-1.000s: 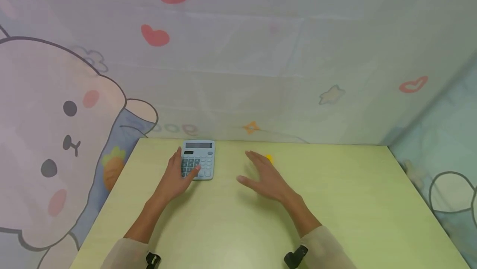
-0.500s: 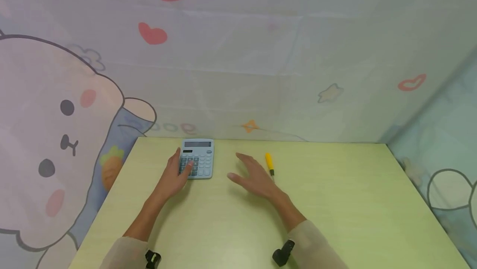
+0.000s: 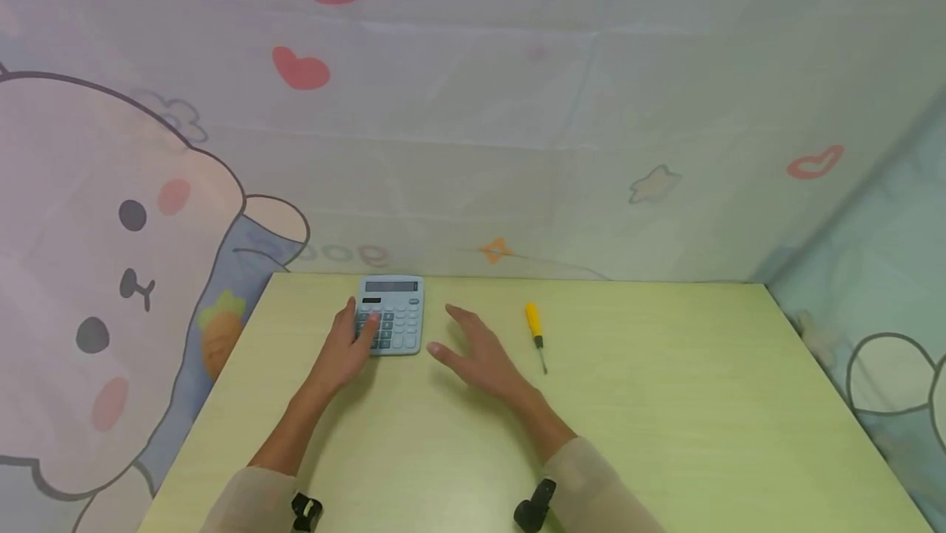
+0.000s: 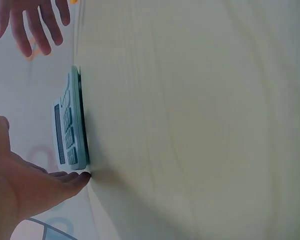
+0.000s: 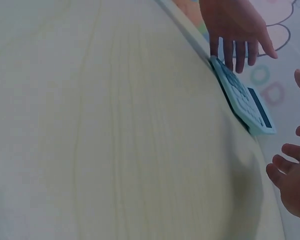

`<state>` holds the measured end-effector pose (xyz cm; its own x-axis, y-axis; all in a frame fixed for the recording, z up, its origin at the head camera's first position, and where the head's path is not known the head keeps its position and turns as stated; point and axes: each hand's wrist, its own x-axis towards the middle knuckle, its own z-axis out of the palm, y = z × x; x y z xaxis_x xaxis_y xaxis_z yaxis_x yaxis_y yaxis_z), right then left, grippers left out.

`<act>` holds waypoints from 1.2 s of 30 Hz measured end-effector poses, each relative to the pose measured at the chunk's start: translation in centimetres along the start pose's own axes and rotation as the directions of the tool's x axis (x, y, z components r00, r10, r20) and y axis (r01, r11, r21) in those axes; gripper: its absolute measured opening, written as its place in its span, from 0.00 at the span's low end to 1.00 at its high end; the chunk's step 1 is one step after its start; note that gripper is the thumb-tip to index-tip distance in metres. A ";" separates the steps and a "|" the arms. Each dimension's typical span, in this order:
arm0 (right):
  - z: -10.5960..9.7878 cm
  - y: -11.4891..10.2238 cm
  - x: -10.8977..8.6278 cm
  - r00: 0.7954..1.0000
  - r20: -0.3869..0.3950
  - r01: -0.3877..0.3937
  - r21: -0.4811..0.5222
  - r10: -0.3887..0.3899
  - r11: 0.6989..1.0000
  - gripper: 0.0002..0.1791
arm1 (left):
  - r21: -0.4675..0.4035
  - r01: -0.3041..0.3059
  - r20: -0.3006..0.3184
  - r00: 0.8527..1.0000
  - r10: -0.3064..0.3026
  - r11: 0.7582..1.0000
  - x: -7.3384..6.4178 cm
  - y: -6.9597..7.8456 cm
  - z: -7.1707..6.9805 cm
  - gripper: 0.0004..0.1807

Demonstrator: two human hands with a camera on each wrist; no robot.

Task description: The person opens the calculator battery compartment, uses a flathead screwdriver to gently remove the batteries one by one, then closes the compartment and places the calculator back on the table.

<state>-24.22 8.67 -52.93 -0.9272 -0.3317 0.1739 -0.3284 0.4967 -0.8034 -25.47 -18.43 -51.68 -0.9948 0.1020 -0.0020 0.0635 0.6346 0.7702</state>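
Observation:
A light blue calculator point(image 3: 402, 319) lies flat at the far left part of the table. My left hand point(image 3: 346, 352) is at its left side, thumb over the keys and fingers along the edge; in the left wrist view the fingertips point(image 4: 82, 179) are right by the calculator's side point(image 4: 79, 125). To the right of the calculator hovers my right hand point(image 3: 480, 359), fingers extended and apart from it, holding nothing. The right wrist view has the calculator point(image 5: 240, 100) between both hands. Right of my right hand lies a screwdriver point(image 3: 534, 323) with a yellow handle.
The pale yellow-green table point(image 3: 665, 402) reaches back to a curtain point(image 3: 473, 147) printed with hearts and a cartoon animal. Another printed cloth point(image 3: 902, 270) hangs beyond the right edge.
My right hand has moved left, away from the screwdriver and closer to the calculator, uncovering the whole screwdriver. My left thumb has shifted left over the keys. The calculator has stayed in place.

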 end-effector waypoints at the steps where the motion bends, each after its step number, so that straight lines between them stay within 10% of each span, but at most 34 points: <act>1: 0.2 0.0 0.1 1.000 -0.002 0.001 0.014 0.000 1.000 0.45 | 0.000 0.003 -0.004 1.000 -0.003 1.000 0.0 0.0 0.1 0.48; 15: 2.1 -0.8 1.3 0.997 -0.034 -0.060 0.264 0.071 0.963 0.42 | -0.032 0.030 -0.012 0.999 -0.030 0.999 0.5 -0.1 0.3 0.52; 36: 4.3 -1.7 2.6 0.985 0.032 -0.155 0.618 0.172 0.771 0.41 | -0.017 0.051 -0.004 0.999 -0.051 0.999 1.1 -0.4 0.8 0.54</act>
<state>-25.30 3.52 -53.50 -0.9636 -0.2670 0.0146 0.0020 -0.0617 -0.9981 -26.55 -18.02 -52.50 -0.9971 0.0660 -0.0390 0.0109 0.6258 0.7799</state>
